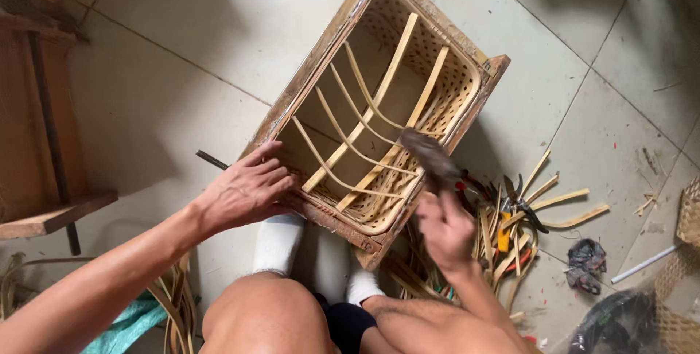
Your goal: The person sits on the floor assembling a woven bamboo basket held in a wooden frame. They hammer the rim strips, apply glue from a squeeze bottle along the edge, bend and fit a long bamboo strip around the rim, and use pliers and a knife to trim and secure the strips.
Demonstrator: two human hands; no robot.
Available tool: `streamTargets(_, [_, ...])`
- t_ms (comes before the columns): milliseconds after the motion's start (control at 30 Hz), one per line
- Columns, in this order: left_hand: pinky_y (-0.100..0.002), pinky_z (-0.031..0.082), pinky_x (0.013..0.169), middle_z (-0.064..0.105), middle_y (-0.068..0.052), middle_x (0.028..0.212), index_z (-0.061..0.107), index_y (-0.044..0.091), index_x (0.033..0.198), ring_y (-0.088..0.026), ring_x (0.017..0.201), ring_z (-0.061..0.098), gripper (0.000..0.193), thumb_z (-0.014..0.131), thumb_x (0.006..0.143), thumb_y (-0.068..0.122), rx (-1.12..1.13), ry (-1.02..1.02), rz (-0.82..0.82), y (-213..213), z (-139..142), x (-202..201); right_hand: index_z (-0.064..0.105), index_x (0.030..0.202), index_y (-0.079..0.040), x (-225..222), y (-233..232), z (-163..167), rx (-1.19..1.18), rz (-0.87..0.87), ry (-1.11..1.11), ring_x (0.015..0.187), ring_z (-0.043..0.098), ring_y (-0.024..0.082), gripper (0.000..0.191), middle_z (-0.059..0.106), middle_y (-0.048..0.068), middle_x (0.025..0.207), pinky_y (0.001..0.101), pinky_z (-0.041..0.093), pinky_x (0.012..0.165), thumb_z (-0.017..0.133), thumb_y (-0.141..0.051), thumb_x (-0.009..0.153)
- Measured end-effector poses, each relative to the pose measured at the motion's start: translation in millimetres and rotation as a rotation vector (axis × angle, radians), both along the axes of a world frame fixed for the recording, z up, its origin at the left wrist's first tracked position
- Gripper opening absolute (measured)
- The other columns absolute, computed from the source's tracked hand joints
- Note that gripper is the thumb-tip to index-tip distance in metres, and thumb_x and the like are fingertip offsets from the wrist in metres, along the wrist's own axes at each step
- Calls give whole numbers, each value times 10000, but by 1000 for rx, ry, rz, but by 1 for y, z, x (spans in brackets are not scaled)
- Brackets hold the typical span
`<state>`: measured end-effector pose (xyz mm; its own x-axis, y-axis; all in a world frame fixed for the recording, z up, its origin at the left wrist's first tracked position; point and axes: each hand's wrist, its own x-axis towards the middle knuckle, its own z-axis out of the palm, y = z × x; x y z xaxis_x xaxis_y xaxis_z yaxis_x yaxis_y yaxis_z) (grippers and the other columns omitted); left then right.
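A rectangular woven bamboo basket (467, 88) sits in a wooden frame (310, 66) on the tiled floor between my feet. Bent bamboo strips (361, 113) cross its open inside. My left hand (244, 190) rests flat on the near left corner of the frame, fingers spread. My right hand (445, 230) grips the handle of a dark, blurred tool (430, 153), its head raised over the basket's near right rim.
Loose bamboo strips (550, 201), pruning shears (521, 204) and other small tools lie on the floor to the right. A wooden bench (51, 215) stands at the left. A dark rag (585, 263) and woven pieces (689, 212) lie at far right.
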<state>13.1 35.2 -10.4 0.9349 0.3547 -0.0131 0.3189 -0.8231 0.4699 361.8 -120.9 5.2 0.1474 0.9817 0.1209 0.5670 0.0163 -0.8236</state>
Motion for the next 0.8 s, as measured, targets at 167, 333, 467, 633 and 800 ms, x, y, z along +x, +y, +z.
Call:
streamTargets(167, [-485,384,1161,642,-100,860,674,39,1020,-290,934,629,435,782,786,390,90,-148,118,-21,-7,2,657,1273,46,32,-89,4,-142,-438,-279,729,627,174,281,689,134,889,322,522,662,653,-143,1066])
streamTargets(333, [-477,436,1132,655,-87,834,700,18,1059,-263,868,634,445,818,745,310,84,-154,285,-73,6,2,632,1412,-30,26,-132,-6,-492,-584,-271,742,684,245,479,754,205,942,343,552,650,711,-158,957])
streamTargets(467, [-484,445,1125,688,-92,937,692,9,1107,-259,912,636,513,848,730,320,76,-151,434,-99,15,1,608,1414,-41,13,-137,-44,-491,-504,-164,934,742,205,467,738,222,1199,324,587,739,689,-150,968])
streamTargets(633, [-500,440,1106,673,-106,1017,700,80,1177,-299,983,624,575,865,703,360,142,-123,498,-109,11,-1,549,1513,47,16,-115,-109,-434,-764,760,1126,679,202,541,654,139,1456,303,544,945,591,-127,1002])
streamTargets(800, [-510,444,1114,674,-67,1009,715,85,1211,-269,959,623,570,879,724,332,174,-28,473,-117,9,-4,574,1442,14,13,-89,-132,-407,-423,-110,1295,626,329,520,614,218,1433,428,490,1110,641,-2,927])
